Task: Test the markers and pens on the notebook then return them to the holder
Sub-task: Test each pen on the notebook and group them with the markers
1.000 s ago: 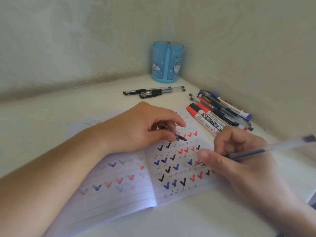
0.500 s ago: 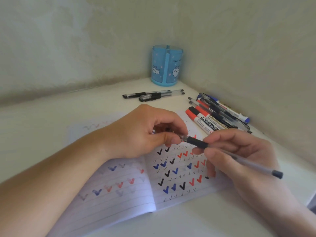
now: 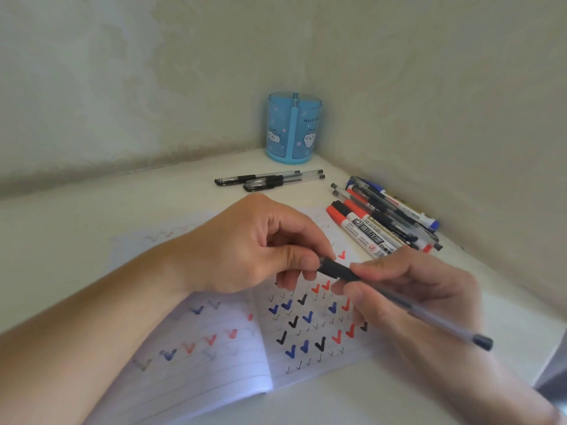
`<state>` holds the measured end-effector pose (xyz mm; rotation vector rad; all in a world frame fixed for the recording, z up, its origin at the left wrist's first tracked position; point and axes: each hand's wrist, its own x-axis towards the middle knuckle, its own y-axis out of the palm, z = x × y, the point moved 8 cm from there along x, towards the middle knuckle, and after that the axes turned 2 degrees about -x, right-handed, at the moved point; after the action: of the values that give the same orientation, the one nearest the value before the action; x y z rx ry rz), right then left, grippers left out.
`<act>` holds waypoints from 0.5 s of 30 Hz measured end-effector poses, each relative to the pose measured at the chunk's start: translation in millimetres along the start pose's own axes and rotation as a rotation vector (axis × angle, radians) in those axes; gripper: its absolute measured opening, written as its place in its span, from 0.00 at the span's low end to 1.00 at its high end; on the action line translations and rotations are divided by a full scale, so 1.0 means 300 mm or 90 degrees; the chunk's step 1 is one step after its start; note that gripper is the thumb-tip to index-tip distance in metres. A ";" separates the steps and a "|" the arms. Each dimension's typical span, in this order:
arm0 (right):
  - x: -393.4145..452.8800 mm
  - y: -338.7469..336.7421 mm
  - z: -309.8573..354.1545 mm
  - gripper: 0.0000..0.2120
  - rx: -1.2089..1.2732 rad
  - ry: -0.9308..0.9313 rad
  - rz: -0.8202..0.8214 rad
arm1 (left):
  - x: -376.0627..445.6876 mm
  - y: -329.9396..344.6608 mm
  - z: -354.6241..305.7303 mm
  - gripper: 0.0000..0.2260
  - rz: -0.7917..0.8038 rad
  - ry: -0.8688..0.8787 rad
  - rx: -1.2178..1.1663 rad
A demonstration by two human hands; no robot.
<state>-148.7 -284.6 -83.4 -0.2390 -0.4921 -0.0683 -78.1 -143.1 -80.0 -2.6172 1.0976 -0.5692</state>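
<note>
A slim gel pen with a clear plastic barrel, black rubber grip sleeve and black end plug [image 3: 408, 306] is held above the open lined paper notebook [image 3: 214, 357], its long axis running from upper left to lower right: the grip end points left and far, the plugged end points right and near, past the notebook's right edge. The right hand [image 3: 411, 289] holds the barrel just behind the grip, its fingers [image 3: 368, 266] curled round it. The left hand [image 3: 257, 246] pinches the pen's tip end between thumb and curled fingers; whether a cap sits there cannot be told, as the fingers cover it. The notebook lies flat on the smooth, matte white bench [image 3: 92, 228], and its pages carry rows of small check marks in black, blue and red ink, fainter on the left page. At the far corner stands a translucent blue plastic cylindrical pen holder printed with white cartoon animals [image 3: 293, 128], upright, with a vertical divider rib on its front. Near it, two capped clear-barrelled black gel pens [image 3: 270, 179] lie side by side, lengthwise left to right. To the right, against the wall, rests a loose pile of red, black and blue capped markers with white printed labels and further gel pens [image 3: 386, 219], most angled from far left to near right. The two walls meeting at the corner [image 3: 153, 72] are pale and rough-textured.
</note>
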 end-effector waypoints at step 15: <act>0.050 -0.012 0.058 0.09 -0.680 -0.201 0.001 | -0.003 -0.115 0.005 0.10 -0.134 -0.003 0.135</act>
<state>-144.0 -283.9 -60.6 -1.3110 -0.7369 -0.2941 -56.3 -118.7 -69.0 -2.5602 0.7191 -0.6815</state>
